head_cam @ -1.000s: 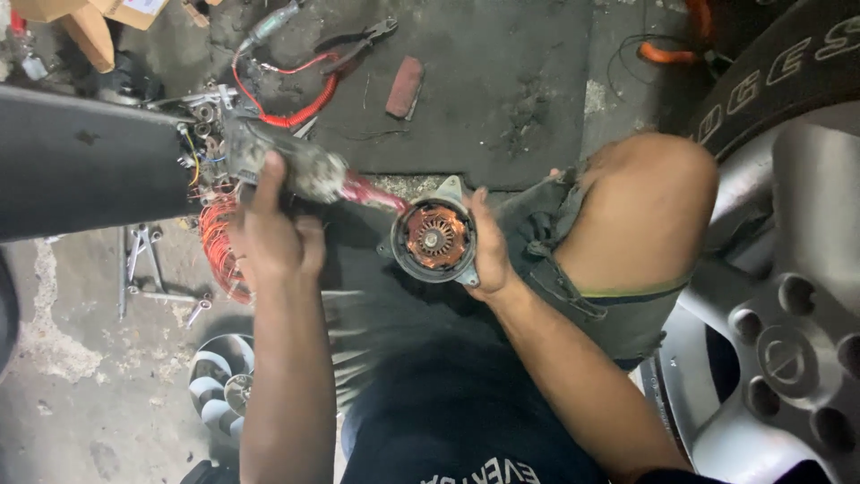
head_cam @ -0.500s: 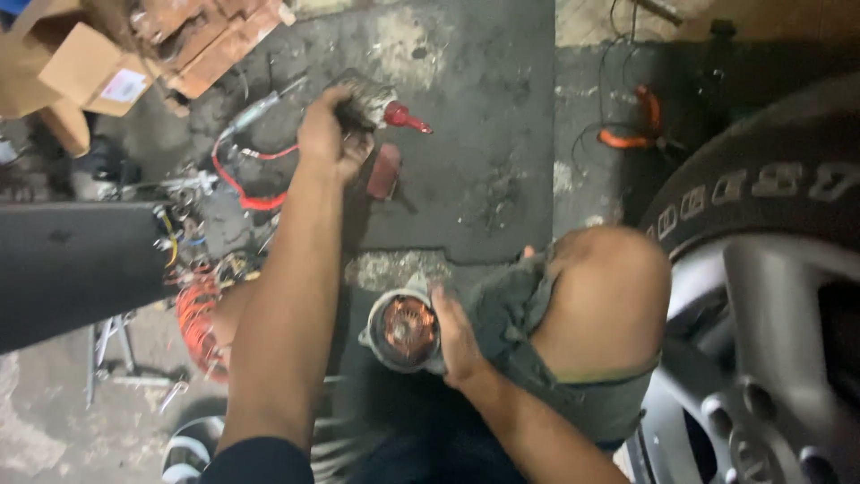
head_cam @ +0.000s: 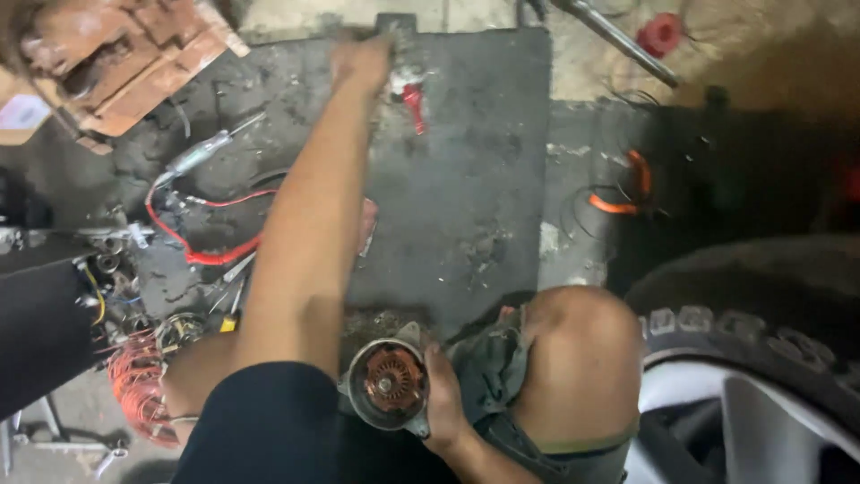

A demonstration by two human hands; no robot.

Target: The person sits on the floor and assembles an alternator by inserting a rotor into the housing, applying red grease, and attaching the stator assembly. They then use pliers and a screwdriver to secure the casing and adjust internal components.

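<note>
Nearest the viewer, the right hand is closed around the rim of a round metal motor housing (its coppery red core faces up), held low beside the bent knee and a crumpled grey rag. Right of this hand curve a tyre and its silver wheel rim. Left of the outstretched arm lie a coil of orange wire, a red cable and a probe-like tool on the dark floor mat. Farthest away, the left hand is stretched out, blurred, and curled on a small grey part with a red handle; how tightly it grips cannot be told. Beyond, to its left, sits a rusty block.
</note>
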